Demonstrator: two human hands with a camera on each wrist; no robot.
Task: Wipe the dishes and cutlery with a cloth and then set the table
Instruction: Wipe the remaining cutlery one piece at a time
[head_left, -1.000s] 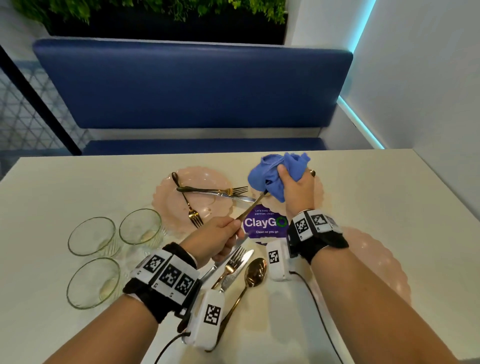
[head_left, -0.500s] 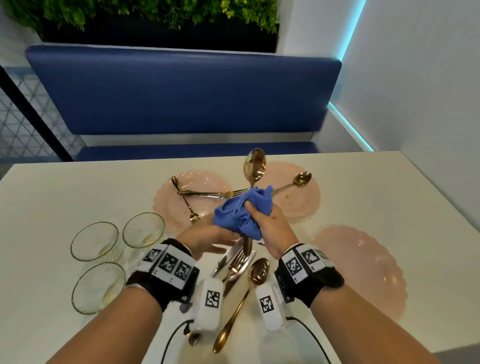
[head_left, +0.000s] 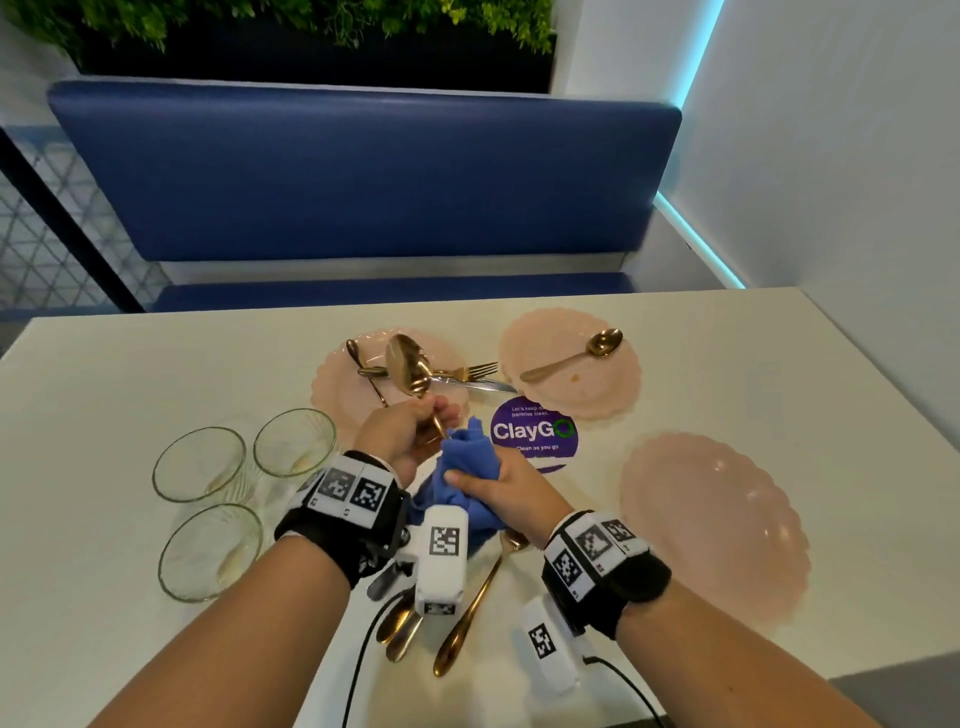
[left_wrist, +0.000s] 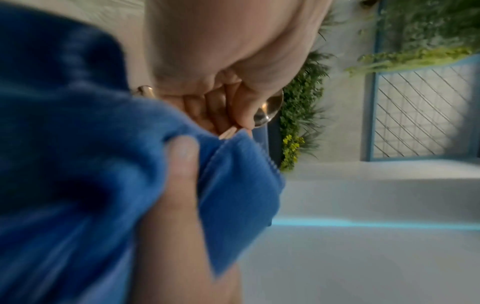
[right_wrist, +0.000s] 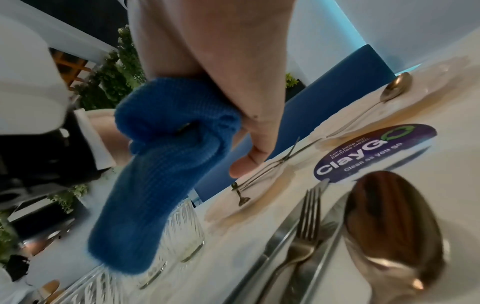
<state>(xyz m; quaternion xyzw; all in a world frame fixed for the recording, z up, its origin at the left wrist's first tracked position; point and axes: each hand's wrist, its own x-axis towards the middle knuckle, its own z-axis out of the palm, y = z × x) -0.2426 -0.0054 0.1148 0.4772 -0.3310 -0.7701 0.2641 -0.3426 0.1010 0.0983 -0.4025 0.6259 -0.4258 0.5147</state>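
My left hand (head_left: 415, 431) pinches a gold spoon (head_left: 408, 370) just below its bowl and holds it above the table, bowl pointing away. My right hand (head_left: 488, 483) grips a blue cloth (head_left: 470, 454) wrapped round the spoon's handle, which is hidden inside it. In the left wrist view the curled left fingers (left_wrist: 221, 109) sit over the spoon bowl (left_wrist: 270, 109), with the cloth (left_wrist: 103, 164) and my right thumb close below. The right wrist view shows the cloth (right_wrist: 166, 154) bunched in my right hand (right_wrist: 233, 92).
A pink plate (head_left: 337, 387) holds forks and a knife. A second plate (head_left: 613, 384) holds a gold spoon (head_left: 571, 358), and a third (head_left: 711, 525) lies bare on the right. Three glasses (head_left: 200, 462) stand left. Loose cutlery (head_left: 478, 597) lies under my wrists by a ClayGo sticker (head_left: 535, 434).
The cloth slid from the spoon's bowl down the handle toward me. My left hand shifted up to grip near the bowl, which now shows bare.
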